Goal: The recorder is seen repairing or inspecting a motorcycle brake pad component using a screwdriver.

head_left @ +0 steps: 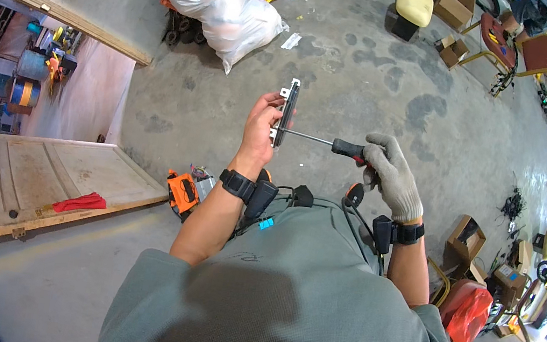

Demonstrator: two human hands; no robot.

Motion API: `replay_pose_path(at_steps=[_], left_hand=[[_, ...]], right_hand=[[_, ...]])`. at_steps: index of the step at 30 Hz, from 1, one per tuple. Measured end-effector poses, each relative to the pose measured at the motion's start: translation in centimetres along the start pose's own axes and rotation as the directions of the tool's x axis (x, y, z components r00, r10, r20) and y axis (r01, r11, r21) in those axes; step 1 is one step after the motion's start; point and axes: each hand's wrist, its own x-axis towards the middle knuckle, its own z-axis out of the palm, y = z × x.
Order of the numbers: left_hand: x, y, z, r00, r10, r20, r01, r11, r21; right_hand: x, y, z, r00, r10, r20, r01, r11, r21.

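Note:
My bare left hand (260, 126) grips a narrow silver-and-black metal piece (289, 102) with small tabs, held upright above my waist. My right hand (393, 175), in a grey knit glove, holds a screwdriver (347, 149) by its black-and-red handle, its long shaft lying level and reaching to the lower part of the metal piece. I cannot tell whether the tip sits in a screw. An orange-and-black object (180, 191) lies low to the left of my body, beside a grey metal item.
A white bag (232, 23) and orange material lie ahead. An open doorway and a leaning panel (40, 171) with a red cloth are at left. Chairs (538, 55), a yellow-topped stool (413, 4), cardboard boxes (454, 3) and cables stand around the concrete floor (341, 96), mostly at right.

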Motion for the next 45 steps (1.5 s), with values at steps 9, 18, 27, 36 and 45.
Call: replay_pose_path(at_steps=[9,18,27,36,45], left_hand=[[0.0,0.0,0.0,1.000,-0.010,0.010,0.010,1.000,0.006],[0.0,0.1,0.2,1.000,-0.014,-0.010,0.014,1.000,0.014],[0.0,0.1,0.1,1.000,-0.012,-0.017,0.012,1.000,0.000],[-0.1,0.0,0.0,1.000,-0.004,-0.015,0.004,1.000,0.006],[0.0,-0.1,0.0,1.000,0.004,0.001,-0.004,1.000,0.012]], right_hand=[[0.0,1.4,0.2,0.984,-0.179,0.003,0.178,0.979,-0.097],[-0.2,0.9,0.2,0.997,-0.071,0.002,0.071,0.994,-0.087],[-0.3,0.2,-0.1,0.999,0.008,0.046,-0.008,1.000,-0.010],[-0.3,0.5,0.2,0.993,-0.120,0.011,0.121,0.987,-0.107],[-0.4,-0.1,0.2,1.000,0.003,-0.002,-0.003,0.998,-0.068]])
